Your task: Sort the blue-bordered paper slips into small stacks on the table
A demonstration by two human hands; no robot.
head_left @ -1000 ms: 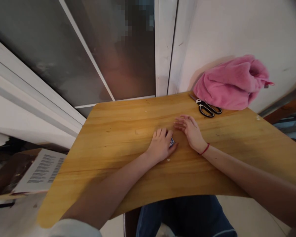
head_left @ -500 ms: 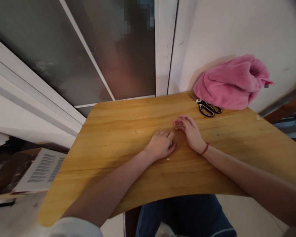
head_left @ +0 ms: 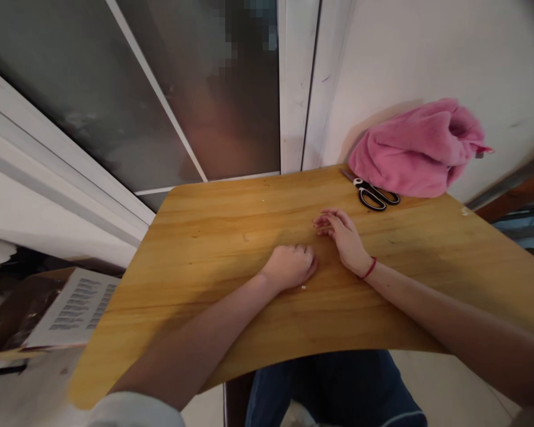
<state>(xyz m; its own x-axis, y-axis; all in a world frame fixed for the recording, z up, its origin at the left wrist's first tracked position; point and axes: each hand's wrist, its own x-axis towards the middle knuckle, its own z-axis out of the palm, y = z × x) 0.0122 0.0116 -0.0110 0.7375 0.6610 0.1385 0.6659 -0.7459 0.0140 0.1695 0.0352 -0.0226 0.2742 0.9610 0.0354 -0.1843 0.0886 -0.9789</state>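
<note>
My left hand (head_left: 290, 266) rests on the wooden table (head_left: 213, 237), its fingers curled into a fist. Whatever lies inside the fist is hidden from view. A tiny white bit (head_left: 303, 287) is on the tabletop just below that hand. To the right, my right hand (head_left: 342, 237) lies on its edge, fingers loosely bent and a little apart, with nothing seen in them. A red band circles the right wrist. The two hands do not touch.
Black-handled scissors (head_left: 372, 193) lie beyond my right hand, against a pink plush bundle (head_left: 420, 148) by the wall. Dark glass panels in a white frame (head_left: 296, 89) stand behind the table. A printed cardboard box (head_left: 73, 305) is at lower left.
My left hand has closed from a looser curl into a fist. A small bluish-grey thing seen at its thumb before is now hidden. My right hand has stayed in place.
</note>
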